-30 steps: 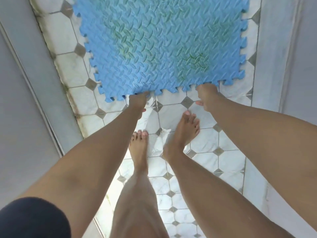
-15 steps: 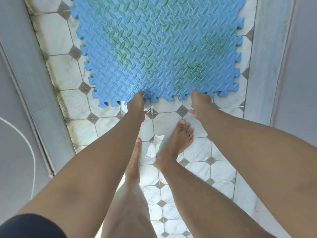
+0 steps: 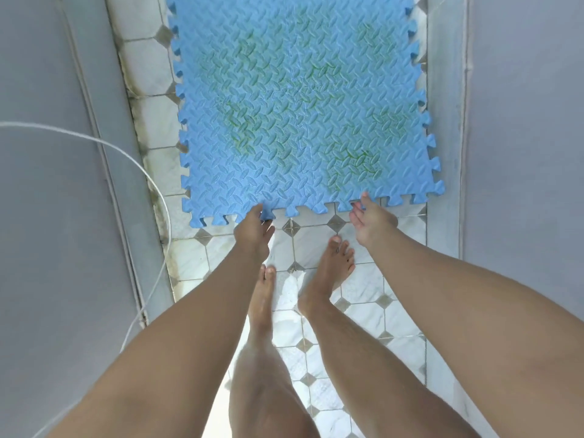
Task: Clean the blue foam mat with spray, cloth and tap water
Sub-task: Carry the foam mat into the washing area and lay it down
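Blue foam mat (image 3: 300, 105) with interlocking toothed edges and greenish stains, lying on the white tiled floor (image 3: 363, 295) between two grey walls, filling the far half of the view. Left hand (image 3: 252, 230) pinches a tab on the mat's near edge, thumb over the top. Right hand (image 3: 373, 221) is spread, palm turned up, fingertips just touching the near edge further right. Two bare feet stand just near of the mat. White cord (image 3: 151, 181) curves along the left wall.
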{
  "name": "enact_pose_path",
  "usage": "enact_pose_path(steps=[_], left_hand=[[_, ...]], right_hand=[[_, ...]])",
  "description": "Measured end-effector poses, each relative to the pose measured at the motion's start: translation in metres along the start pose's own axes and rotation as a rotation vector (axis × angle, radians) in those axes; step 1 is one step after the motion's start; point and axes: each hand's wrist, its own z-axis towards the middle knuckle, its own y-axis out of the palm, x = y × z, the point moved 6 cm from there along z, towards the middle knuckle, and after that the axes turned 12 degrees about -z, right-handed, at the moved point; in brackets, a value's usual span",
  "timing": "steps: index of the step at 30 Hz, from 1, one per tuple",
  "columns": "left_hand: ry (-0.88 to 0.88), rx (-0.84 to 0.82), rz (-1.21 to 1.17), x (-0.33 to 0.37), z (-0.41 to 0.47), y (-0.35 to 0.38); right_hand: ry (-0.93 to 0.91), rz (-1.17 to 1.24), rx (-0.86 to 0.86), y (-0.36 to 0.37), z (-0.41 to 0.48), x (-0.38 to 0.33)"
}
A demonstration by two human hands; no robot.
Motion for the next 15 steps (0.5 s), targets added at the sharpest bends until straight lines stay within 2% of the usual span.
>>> enact_pose_path(steps=[3,7,11,15], left_hand=[[-0.024,0.017,-0.102,0.019,-0.054,-0.008],[-0.041,-0.074,-0.227,0.049,-0.132,-0.019],[0.041,-0.202,0.034,0.102,-0.202,-0.024],[0.147,-0.231,0.321,0.157,-0.251,-0.026]], right_hand=[[0.013,0.073,-0.013,-0.014,-0.053,-0.008],[0.071,0.112,-0.09,-0.028,-0.129,-0.026],[0.126,0.129,-0.163,-0.041,-0.207,-0.046],[0.146,0.166,-0.159,-0.057,-0.27,-0.058]])
